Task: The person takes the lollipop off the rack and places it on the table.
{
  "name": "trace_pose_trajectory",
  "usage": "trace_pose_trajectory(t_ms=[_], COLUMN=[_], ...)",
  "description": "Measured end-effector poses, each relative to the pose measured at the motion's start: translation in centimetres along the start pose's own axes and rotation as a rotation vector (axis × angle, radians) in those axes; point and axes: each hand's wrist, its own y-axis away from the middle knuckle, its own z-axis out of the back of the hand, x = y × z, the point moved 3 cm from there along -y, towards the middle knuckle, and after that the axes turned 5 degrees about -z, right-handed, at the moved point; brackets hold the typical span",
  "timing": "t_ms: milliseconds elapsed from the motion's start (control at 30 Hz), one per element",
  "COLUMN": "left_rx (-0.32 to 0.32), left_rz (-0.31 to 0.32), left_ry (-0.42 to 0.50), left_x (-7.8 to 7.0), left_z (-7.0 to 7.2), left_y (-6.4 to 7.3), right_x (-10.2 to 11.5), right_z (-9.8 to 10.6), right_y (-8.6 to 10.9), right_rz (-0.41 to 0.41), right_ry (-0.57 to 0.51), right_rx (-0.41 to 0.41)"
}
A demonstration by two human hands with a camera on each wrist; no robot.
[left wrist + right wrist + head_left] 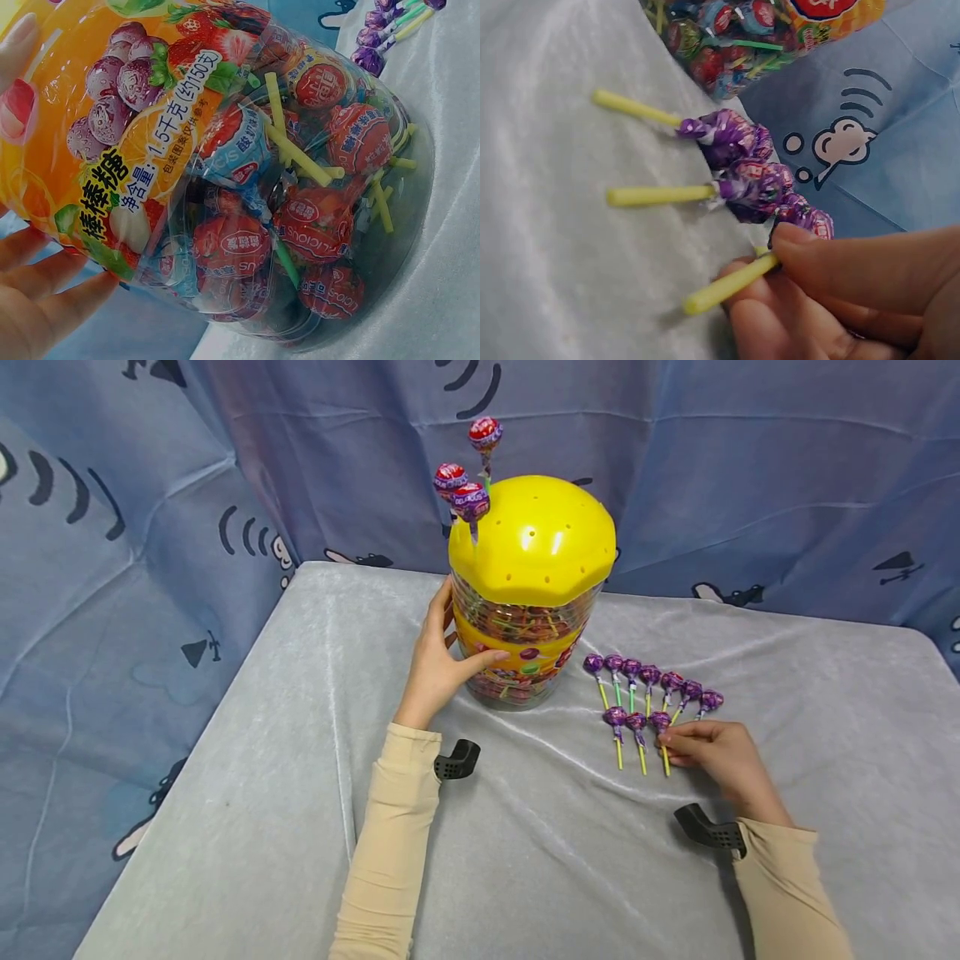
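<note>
A clear jar of lollipops [517,631] with a yellow lid [551,539] stands at the back of the table. My left hand [438,672] grips its left side, thumb across the front label; in the left wrist view fingers [45,300] press the orange label [112,135]. Three lollipops [471,502] stick up from the lid's left edge. To the right, purple-wrapped lollipops lie in two rows. My right hand [716,756] pinches the stick of the rightmost lollipop [660,722] in the front row, thumb just below its wrapper. Two lollipops [735,187] lie beside it.
The back row of several purple lollipops [649,675] fans out just behind the front row, right of the jar. Grey velvety cloth [247,760] covers the table. A blue patterned curtain [750,485] hangs behind the far edge. Small holes dot the yellow lid.
</note>
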Motion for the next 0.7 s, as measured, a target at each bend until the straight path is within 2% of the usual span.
trace_pose_trajectory(t_ms=[233, 467, 700], left_rx=[-0.001, -0.002, 0.001], left_rz=[-0.001, 0.005, 0.012], left_ry=[-0.001, -0.005, -0.004], left_x=[0.00, -0.03, -0.04], left_z=[-0.01, -0.01, 0.00], left_y=[-0.04, -0.01, 0.03], right_x=[0.03, 0.39, 0.68], right_z=[-0.31, -0.37, -0.24], right_y=[0.08, 0.33, 0.61], right_rz=[0.003, -0.031, -0.012], right_ry=[0.111, 0.300, 0.375], right_rx=[-0.048, -0.103, -0.129])
